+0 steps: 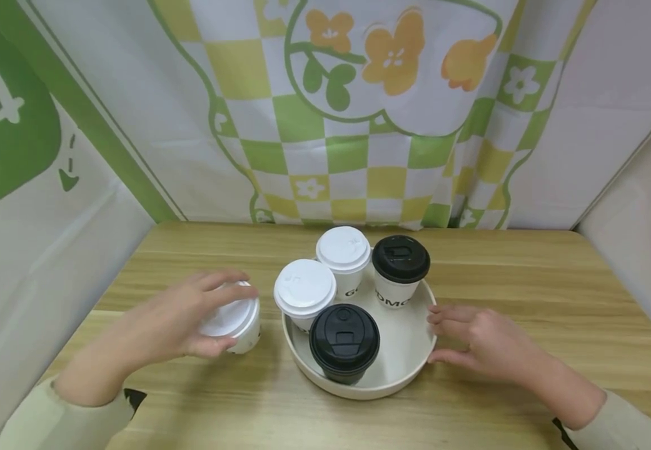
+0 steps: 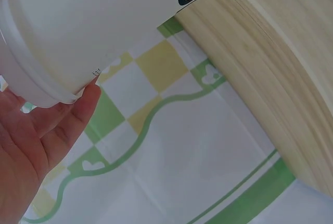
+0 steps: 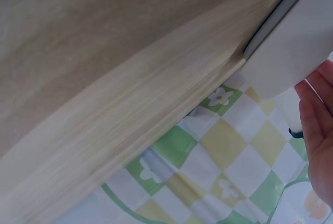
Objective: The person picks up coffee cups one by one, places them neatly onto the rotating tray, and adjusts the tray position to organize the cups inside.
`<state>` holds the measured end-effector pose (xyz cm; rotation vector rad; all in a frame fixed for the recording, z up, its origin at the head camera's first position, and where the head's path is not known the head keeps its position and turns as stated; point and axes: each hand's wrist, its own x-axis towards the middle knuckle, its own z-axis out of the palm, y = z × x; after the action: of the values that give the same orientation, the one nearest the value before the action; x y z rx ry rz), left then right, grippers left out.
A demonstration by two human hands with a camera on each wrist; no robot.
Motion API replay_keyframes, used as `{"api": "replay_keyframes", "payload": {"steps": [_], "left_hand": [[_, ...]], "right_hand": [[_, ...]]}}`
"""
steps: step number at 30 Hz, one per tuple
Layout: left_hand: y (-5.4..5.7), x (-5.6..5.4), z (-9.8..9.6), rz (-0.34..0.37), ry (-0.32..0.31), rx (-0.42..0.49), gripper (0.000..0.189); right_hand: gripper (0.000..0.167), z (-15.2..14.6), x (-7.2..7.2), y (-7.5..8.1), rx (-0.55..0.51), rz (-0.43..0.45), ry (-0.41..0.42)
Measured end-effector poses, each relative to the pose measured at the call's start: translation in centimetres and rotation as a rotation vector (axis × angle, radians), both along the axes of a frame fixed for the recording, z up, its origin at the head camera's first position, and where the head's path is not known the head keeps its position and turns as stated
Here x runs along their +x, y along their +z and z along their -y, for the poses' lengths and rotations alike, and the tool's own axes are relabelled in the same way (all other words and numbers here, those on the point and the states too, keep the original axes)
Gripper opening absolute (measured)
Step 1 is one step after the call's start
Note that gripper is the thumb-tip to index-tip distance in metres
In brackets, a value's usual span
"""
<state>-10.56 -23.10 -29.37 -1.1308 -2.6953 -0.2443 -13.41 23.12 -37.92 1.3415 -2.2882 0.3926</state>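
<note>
My left hand holds a white paper cup with a white lid left of the round tray, thumb and fingers spread around the lid. Up close in the left wrist view, the cup shows dark lettering, and fingertips lie along its lid edge. At the tray's right side, my right hand has its fingertips against the rim of the cream tray. The right wrist view shows fairly straight fingers at the tray's outer wall.
On the tray stand two white-lidded cups, a black-lidded white cup at the back right and a dark cup with a black lid in front. Behind the wooden table hangs a checked, flowered cloth.
</note>
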Motion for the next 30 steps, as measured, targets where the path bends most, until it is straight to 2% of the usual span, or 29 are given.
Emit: {"api": "replay_keyframes", "payload": {"steps": [14, 22, 26, 30], "left_hand": [[-0.2, -0.4, -0.1, 0.006, -0.015, 0.005, 0.059], [-0.1, -0.3, -0.2, 0.004, -0.015, -0.002, 0.059], [-0.1, -0.3, -0.1, 0.014, -0.008, 0.001, 0.059], [0.0, -0.1, -0.1, 0.03, 0.009, 0.002, 0.06]], "right_hand": [[0.042, 0.4, 0.6, 0.4, 0.044, -0.066, 0.02], [0.044, 0.5, 1.1, 0.7, 0.072, -0.063, 0.005], [0.048, -0.3, 0.4, 0.0, 0.022, -0.036, 0.036], [0.057, -1.6, -1.2, -0.3, -0.007, 0.008, 0.047]]}}
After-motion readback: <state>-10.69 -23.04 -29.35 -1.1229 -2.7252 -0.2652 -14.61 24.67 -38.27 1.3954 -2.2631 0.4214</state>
